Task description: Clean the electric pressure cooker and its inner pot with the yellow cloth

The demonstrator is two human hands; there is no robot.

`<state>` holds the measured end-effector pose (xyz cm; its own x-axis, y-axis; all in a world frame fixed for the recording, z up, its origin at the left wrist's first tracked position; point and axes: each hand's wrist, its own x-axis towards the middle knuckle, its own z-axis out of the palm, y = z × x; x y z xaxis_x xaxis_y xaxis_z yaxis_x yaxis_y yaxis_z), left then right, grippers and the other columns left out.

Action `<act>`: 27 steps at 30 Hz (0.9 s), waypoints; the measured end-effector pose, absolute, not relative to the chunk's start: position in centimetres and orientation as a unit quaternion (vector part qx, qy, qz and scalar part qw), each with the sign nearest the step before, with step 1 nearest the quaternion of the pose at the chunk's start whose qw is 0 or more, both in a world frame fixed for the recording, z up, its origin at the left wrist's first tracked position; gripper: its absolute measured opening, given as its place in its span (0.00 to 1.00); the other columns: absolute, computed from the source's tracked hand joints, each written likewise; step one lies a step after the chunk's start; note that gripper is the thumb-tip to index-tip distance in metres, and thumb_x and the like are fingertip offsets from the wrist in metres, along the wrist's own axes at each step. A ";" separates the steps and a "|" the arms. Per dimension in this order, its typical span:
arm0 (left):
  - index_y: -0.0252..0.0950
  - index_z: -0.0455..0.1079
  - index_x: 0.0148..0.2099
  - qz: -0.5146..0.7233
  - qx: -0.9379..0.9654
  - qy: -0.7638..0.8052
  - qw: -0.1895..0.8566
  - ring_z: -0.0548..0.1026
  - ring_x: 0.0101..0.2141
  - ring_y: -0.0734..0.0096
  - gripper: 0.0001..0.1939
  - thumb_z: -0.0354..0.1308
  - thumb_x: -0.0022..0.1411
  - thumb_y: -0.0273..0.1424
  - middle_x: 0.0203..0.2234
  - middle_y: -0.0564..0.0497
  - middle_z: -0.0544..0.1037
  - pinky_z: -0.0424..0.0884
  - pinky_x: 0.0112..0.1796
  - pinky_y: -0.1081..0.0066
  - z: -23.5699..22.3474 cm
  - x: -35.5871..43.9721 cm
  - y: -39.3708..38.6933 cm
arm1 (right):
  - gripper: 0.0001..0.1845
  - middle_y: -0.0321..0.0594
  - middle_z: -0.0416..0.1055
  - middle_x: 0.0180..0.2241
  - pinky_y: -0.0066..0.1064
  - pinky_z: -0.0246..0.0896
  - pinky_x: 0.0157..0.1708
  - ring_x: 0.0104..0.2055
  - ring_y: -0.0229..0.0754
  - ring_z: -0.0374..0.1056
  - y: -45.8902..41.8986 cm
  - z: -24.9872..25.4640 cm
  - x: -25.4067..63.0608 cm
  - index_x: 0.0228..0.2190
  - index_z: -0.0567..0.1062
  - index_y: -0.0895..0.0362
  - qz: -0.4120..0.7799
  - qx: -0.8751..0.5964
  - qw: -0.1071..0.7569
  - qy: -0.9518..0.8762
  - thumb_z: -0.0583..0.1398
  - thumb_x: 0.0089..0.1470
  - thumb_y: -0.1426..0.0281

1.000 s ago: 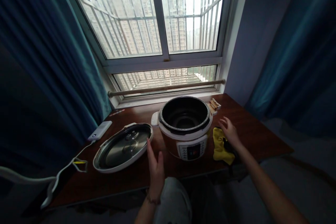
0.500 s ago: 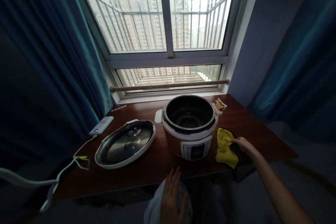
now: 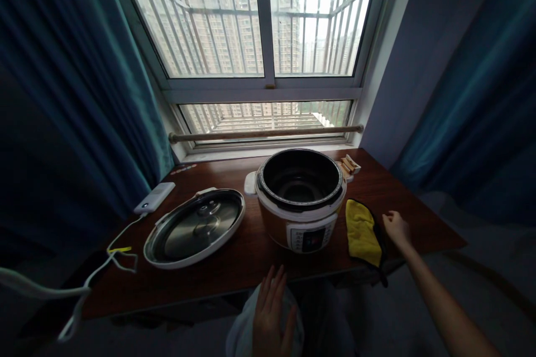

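My left hand (image 3: 270, 312) lies flat with its fingers stretched out over pale cloth at my lap, just below the table's front edge. My right hand (image 3: 396, 230) is over the table's right side, its fingers loosely bent and holding nothing. Just left of it, apart from the fingers, a yellow cloth with dark edging (image 3: 362, 234) lies spread by the front edge. The white and brown electric pressure cooker (image 3: 274, 222) stands uncovered in the middle, its panel facing me. Inside sits a dark inner pot (image 3: 299, 181). The round cooker lid (image 3: 196, 230) rests upside down on the left.
A white power strip (image 3: 154, 197) with a white cable (image 3: 94, 281) is at the table's left. A small wooden piece in a pale holder (image 3: 348, 165) sits behind the cooker's right handle. The window (image 3: 268, 44) and a rail (image 3: 268, 134) are behind the wooden table (image 3: 419, 217).
My right hand has let go of the yellow cloth and moved slightly right. The cloth now lies flatter on the table. My left hand keeps its pose.
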<state>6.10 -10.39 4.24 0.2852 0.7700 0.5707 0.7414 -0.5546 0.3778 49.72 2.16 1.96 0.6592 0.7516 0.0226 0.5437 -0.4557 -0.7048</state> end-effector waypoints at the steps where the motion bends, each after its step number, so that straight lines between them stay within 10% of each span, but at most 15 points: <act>1: 0.40 0.45 0.65 0.369 0.801 0.471 0.019 0.56 0.59 0.56 0.34 0.51 0.58 0.29 0.57 0.46 0.63 0.66 0.50 0.52 4.1 6.1 -10.4 | 0.23 0.54 0.74 0.35 0.39 0.64 0.36 0.37 0.52 0.71 2.2 1.8 49.7 0.43 0.69 0.62 0.133 -0.847 0.340 -0.387 0.55 0.45 0.63; 18: 0.40 0.49 0.63 0.365 0.805 0.468 0.011 0.54 0.60 0.57 0.33 0.52 0.57 0.29 0.57 0.47 0.63 0.66 0.50 0.53 3.9 6.0 -10.3 | 0.07 0.39 0.74 0.26 0.29 0.61 0.31 0.32 0.44 0.70 6.9 1.4 50.3 0.25 0.74 0.56 0.119 -0.848 0.216 -0.469 0.59 0.36 0.74; 27: 0.38 0.49 0.63 0.350 0.810 0.470 -0.007 0.55 0.59 0.57 0.32 0.51 0.57 0.29 0.56 0.47 0.64 0.68 0.49 0.54 4.2 6.0 -10.4 | 0.15 0.49 0.73 0.37 0.33 0.61 0.38 0.39 0.46 0.69 8.2 1.4 51.3 0.39 0.72 0.62 0.049 -0.828 0.219 -0.514 0.53 0.49 0.72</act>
